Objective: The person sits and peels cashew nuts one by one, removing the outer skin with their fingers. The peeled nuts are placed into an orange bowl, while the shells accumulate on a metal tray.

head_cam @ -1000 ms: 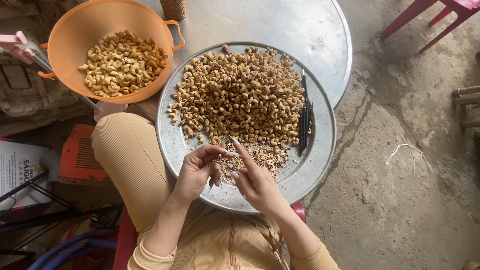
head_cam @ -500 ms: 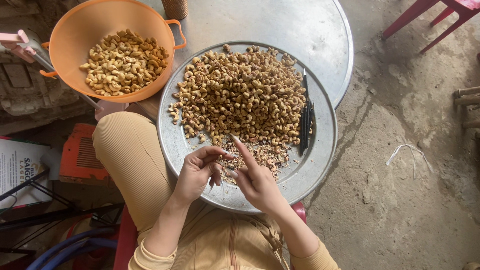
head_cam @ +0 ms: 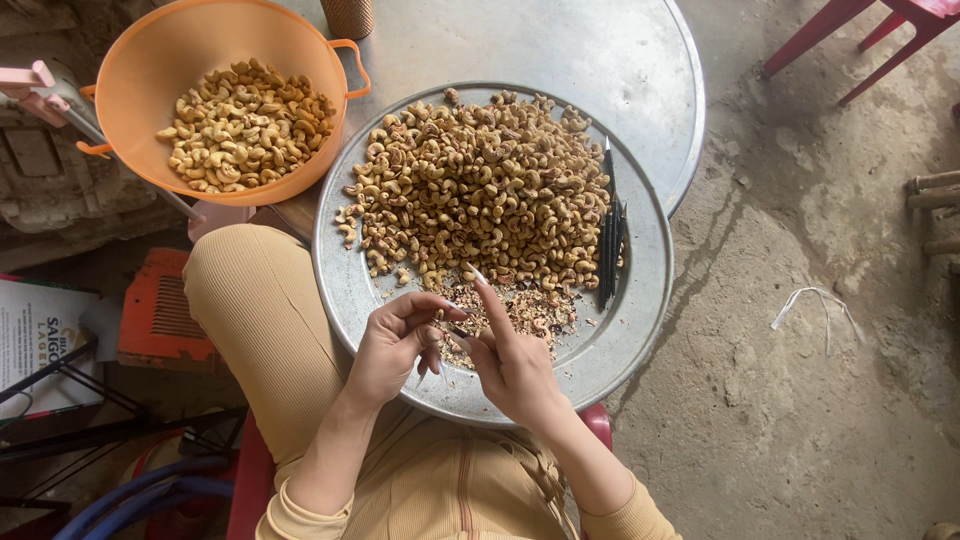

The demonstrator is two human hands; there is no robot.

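While both hands pinch one cashew (head_cam: 452, 322) over the tray (head_cam: 640, 300) w/ husk bits, we keep L hand (head_cam: 392, 345) firm, R hand (head_cam: 512, 362) scraping w/ small tool; peeled nuts: orange basin (head_cam: 150, 60).

The floor (head_cam: 830, 400) is rough grey concrete, patched, stained and cracked, lit by soft daylight. A round metal worktop (head_cam: 560, 50) stands at the top of the view. Red chair legs (head_cam: 850, 30) show in the upper right corner. A bent white strip (head_cam: 810, 305) lies on the concrete to the right. At left sit an orange plastic crate (head_cam: 160, 320), a cardboard box (head_cam: 35, 335) and dark metal rods (head_cam: 90, 430).
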